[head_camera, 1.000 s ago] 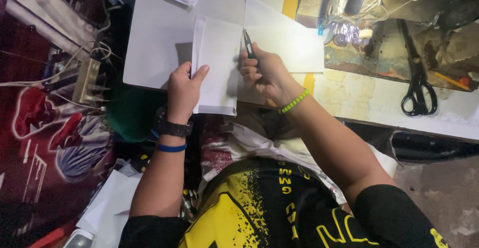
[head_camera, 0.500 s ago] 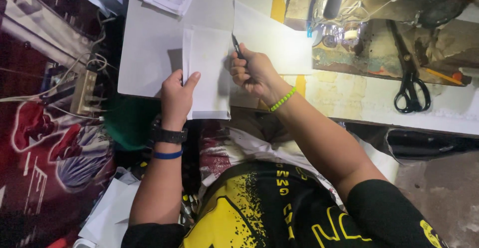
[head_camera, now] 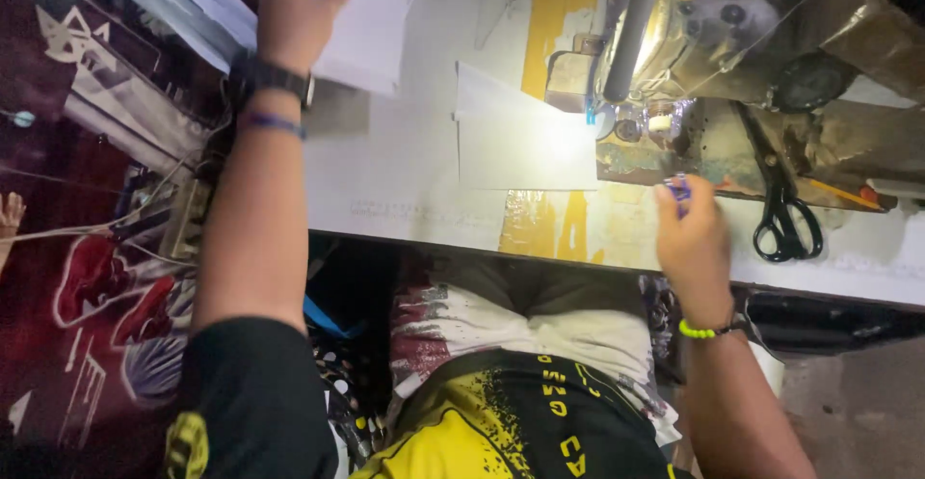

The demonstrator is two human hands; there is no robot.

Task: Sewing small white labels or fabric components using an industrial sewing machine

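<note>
Since half a second ago, our left hand (head_camera: 289, 12) has carried one white sheet (head_camera: 361, 16) up-left, gripping it; our right hand (head_camera: 689, 233), closed on a small blue tool (head_camera: 679, 190), has dropped near the scissors (head_camera: 785, 219). A second sheet (head_camera: 525, 142) lies by the sewing machine (head_camera: 694, 45); unweighted, it may slide off.

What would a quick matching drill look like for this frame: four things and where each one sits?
Things:
1. left hand
2. right hand
3. scissors
4. white sheet

Places:
A. lying flat beside the sewing machine
B. holding white sheets at the table's far left
C. at the table's near edge, gripping a small blue item
D. right of the right hand, on the table

Pairs: 1-B, 2-C, 3-D, 4-A
</note>
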